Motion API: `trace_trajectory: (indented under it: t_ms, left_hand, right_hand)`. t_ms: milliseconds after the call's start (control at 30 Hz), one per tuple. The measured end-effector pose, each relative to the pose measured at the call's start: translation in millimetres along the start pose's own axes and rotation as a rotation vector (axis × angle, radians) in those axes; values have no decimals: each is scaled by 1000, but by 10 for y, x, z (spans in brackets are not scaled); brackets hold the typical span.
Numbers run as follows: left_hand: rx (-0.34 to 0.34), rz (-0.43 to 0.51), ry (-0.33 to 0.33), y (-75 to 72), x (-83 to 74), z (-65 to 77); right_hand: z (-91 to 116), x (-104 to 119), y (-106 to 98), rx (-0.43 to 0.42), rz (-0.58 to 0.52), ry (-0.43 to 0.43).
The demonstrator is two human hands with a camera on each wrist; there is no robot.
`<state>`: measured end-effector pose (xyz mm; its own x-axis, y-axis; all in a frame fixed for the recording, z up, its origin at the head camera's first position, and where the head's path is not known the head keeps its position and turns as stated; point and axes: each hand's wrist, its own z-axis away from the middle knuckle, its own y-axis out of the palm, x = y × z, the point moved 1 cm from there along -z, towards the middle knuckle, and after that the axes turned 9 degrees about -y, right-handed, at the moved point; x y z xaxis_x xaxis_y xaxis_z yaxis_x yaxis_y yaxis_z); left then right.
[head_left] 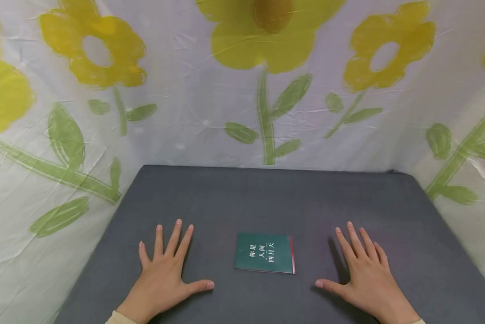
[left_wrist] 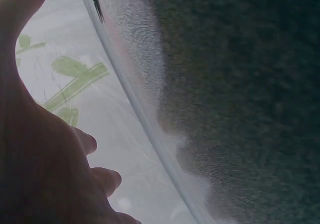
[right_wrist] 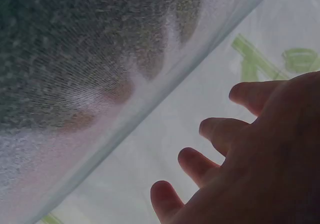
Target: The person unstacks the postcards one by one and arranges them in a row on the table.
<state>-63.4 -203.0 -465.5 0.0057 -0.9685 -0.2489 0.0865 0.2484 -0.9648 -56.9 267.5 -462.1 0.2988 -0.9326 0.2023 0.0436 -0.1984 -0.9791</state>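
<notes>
A small dark green book [head_left: 264, 253] with white Chinese characters lies flat on the grey-covered table [head_left: 266, 198], its lettering turned sideways and a red strip along its right edge. To its left, my left hand [head_left: 164, 272] is spread palm down, thumb pointing toward the book. My right hand [head_left: 365, 274] is spread on the other side, fingers apart, with a shadow beside it on the cloth. Both hands are apart from the book and hold nothing. The wrist views show the left hand [left_wrist: 45, 149] and right hand [right_wrist: 250, 159] with fingers extended, near the dark cloth surface.
A white curtain [head_left: 177, 117] printed with yellow flowers and green stems surrounds the table at the back and both sides. The table's far edge [head_left: 242, 168] meets this curtain. Cream sleeve cuffs [head_left: 120, 318] show at the bottom of the head view.
</notes>
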Motion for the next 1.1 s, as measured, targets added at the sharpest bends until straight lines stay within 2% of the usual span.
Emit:
trace_trajectory:
  t_ms: [100, 267, 567, 767, 867, 1000, 1100]
  left_hand:
    - [-10, 5, 6, 15, -18, -4]
    - [-4, 24, 28, 32, -141, -34]
    - [9, 44, 120, 49, -496, -91]
    - [81, 64, 181, 82, -773, -142]
    - [79, 42, 215, 100, -883, -183]
    - [78, 36, 245, 66, -982, -261]
    - [107, 57, 265, 2, -1045, -329]
  right_hand:
    - [-23, 25, -14, -16, 2, -14]
    - [-146, 132, -63, -32, 10, -53]
    - [-385, 437, -89, -72, 21, -127]
    - [-539, 640, -46, -66, 20, -175]
    - [-597, 717, -29, -70, 25, -204]
    - [-659, 789, -10, -72, 7, -247]
    - [-689, 823, 2, -57, -7, -265]
